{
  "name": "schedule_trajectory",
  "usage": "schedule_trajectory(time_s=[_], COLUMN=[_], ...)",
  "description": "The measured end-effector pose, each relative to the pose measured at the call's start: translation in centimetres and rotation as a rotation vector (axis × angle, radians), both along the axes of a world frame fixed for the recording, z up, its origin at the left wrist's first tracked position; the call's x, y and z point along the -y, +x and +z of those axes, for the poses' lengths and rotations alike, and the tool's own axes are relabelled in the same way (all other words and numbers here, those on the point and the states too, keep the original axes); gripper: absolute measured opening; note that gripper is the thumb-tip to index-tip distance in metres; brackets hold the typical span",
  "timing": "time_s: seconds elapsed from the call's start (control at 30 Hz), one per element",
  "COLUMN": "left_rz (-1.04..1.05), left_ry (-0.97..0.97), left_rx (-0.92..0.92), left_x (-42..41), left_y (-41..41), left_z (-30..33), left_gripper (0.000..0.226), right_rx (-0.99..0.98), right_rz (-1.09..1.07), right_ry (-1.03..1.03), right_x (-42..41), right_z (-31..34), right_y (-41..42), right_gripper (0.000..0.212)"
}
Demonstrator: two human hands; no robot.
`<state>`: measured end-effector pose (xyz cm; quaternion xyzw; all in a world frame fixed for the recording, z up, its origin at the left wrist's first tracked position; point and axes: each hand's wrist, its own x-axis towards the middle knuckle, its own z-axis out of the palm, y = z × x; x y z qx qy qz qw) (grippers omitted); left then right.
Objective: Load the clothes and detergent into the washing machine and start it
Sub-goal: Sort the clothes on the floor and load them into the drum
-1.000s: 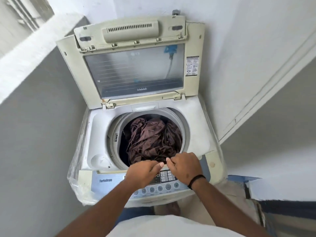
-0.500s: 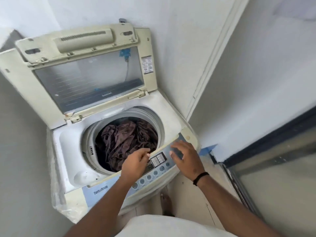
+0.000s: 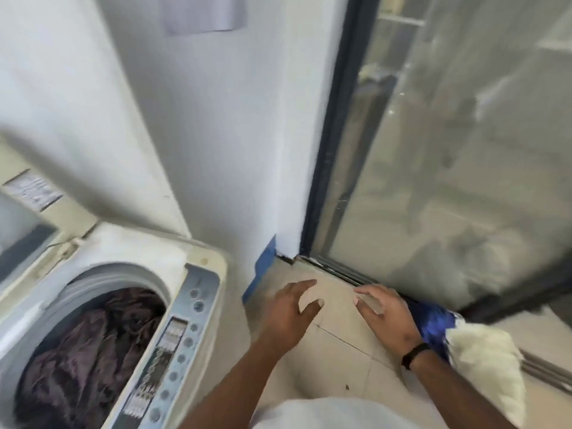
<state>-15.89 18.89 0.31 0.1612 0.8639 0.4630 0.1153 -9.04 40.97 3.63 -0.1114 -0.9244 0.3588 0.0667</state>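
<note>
The washing machine is standing at the left of the view with its lid raised against the white wall. Brownish-purple clothes are lying crumpled inside the drum, filling much of the round opening. The control panel is running along the machine's right edge, its buttons blurred.

Both hands are hanging over the tiled floor, to the right of the machine and apart from it. The left hand is holding nothing, its fingers spread wide and relaxed. The right hand, with a dark band on its wrist, is also holding nothing, its fingers straight and loosely together, pointing left.

Just beyond the right wrist, a blue patterned item and something white and fluffy are lying on the floor; the blur is hiding what they are. A dark-framed glass door is filling the far right.
</note>
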Motion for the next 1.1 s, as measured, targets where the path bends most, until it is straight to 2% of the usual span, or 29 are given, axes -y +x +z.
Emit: schedule_trajectory(time_s=[0.17, 0.27, 0.47, 0.63, 0.9, 1.1], left_rz=[-0.265, -0.372, -0.586, -0.696, -0.831, -0.881], left_ry=[-0.089, -0.077, -0.083, -0.131, -0.348, -0.381], left_rx=[0.055, 0.094, 0.171, 0.221, 0.238, 0.319], left_x=[-8.6, -15.4, -27.0, -32.9, -38.6, -44.6], left_y=[1.7, 4.5, 11.8, 15.3, 15.8, 15.9], left_z=[0.9, 1.5, 0.9, 0.1, -2.1, -5.9], left_gripper=[0.054, 0.053, 0.051, 0.048, 0.048, 0.044], right_rx=[-0.007, -0.012, -0.025, 0.022, 0.069, 0.184], right_rz=[-0.279, -0.418, -0.548, -0.718, -0.939, -0.986], right_ry=[-0.120, -0.109, -0.123, -0.264, -0.382, -0.409], right_x=[-8.4, -13.2, -18.5, -21.5, -23.9, -28.6], right_z=[-0.4, -1.0, -2.9, -5.0, -7.4, -8.6], right_y=[7.4, 12.4, 21.1, 27.1, 30.8, 31.1], right_gripper=[0.013, 0.014, 0.012, 0.027, 0.026, 0.030])
